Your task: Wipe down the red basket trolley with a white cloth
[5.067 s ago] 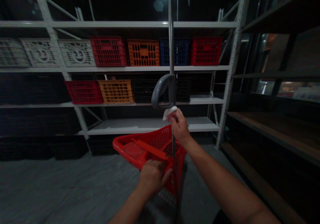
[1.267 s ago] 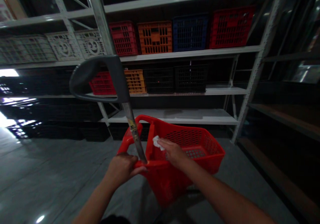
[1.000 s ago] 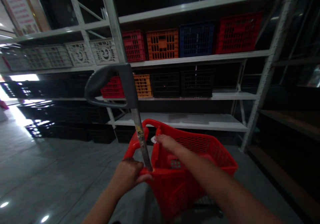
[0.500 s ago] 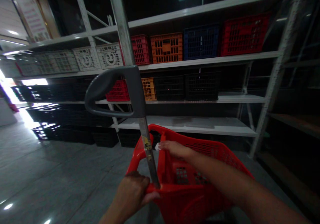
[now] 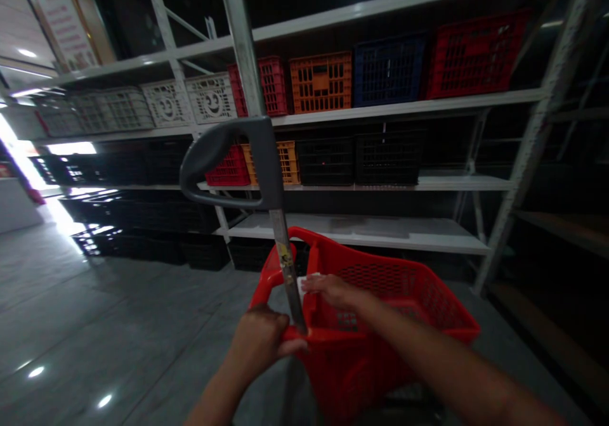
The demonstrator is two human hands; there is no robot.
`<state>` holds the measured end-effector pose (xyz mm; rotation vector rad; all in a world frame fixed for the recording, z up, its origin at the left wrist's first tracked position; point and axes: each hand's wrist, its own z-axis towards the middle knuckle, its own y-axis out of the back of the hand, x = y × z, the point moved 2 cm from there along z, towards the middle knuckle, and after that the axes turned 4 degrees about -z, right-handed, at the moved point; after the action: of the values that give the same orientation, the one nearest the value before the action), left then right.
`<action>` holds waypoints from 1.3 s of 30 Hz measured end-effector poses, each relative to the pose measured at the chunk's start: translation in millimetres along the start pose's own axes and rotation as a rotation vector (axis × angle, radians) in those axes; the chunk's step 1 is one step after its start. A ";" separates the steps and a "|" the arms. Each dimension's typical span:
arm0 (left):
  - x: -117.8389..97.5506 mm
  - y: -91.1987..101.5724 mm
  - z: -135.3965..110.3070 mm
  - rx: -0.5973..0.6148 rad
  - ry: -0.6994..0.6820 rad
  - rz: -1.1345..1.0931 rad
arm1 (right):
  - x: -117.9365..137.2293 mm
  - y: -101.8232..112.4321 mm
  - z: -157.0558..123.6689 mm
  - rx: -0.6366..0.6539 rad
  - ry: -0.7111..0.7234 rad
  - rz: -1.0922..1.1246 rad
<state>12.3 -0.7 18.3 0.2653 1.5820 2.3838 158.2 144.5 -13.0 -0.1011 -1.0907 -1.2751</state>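
A red plastic shopping cart basket (image 5: pixel 397 262) with perforated walls stands low in the head view. My left hand (image 5: pixel 261 334) is wrapped round the red bar at its near left corner, beside the base of a metal pole (image 5: pixel 280 239). On that pole sits a grey loop handle (image 5: pixel 272 160), which neither hand touches. My right hand (image 5: pixel 330 288) reaches over the basket to its left inner edge. Its fingers press a small white cloth (image 5: pixel 301 284) against the red edge near the pole; most of the cloth is hidden under them.
Metal shelving (image 5: pixel 380 239) runs behind the cart. It bears an orange crate (image 5: pixel 321 82), a blue crate (image 5: pixel 387 71), a red crate (image 5: pixel 476 55), white crates (image 5: pixel 212 98) and black crates (image 5: pixel 326 161). Grey tiled floor (image 5: pixel 118 324) spreads to the left.
The cart and pole sit slightly higher and further right in the view. My right hand stays at the same edge, with more of the white cloth showing. My left hand keeps its grip.
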 end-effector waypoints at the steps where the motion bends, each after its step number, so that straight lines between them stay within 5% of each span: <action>1: 1.0 -0.2 1.5 0.004 0.000 0.000 | 6.2 3.5 -12.2 0.065 0.026 0.014; 5: -0.9 3.7 7.8 0.032 -0.018 0.034 | 32.3 18.2 -53.2 0.281 0.134 0.043; 10: -20.8 13.2 14.5 -0.141 -0.001 0.221 | 43.7 -3.9 -95.0 -0.122 0.086 -0.301; 14: -27.3 2.5 18.8 -0.117 0.092 0.257 | 16.3 -21.5 -130.5 -0.214 0.116 -0.576; 17: -21.5 -7.2 21.9 -0.107 0.106 0.275 | -23.0 14.3 -163.3 -0.284 -0.010 -0.746; 23: -12.6 -13.1 27.4 -0.213 0.096 0.386 | -90.5 143.0 -254.0 -0.403 -0.456 -1.082; 26: -13.6 -14.4 29.3 -0.233 0.105 0.417 | -105.6 171.3 -278.9 -0.499 -0.630 -1.170; 28: -14.2 -15.5 30.1 -0.241 0.115 0.418 | -107.3 158.9 -275.4 -0.520 -0.570 -1.133; 31: -14.4 -16.5 30.6 -0.272 0.143 0.421 | -92.3 100.6 -244.4 -0.569 -0.329 -0.950; 36: -14.6 -17.4 30.4 -0.302 0.160 0.421 | -20.4 -19.4 -149.4 -0.522 0.008 -0.610; 39: -13.3 -18.2 29.9 -0.293 0.162 0.425 | 23.2 -57.1 -95.8 -0.415 0.105 -0.553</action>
<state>36.0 27.8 13.1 0.3877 1.3145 2.9911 167.1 49.6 -75.2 -0.0430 -0.7709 -1.9733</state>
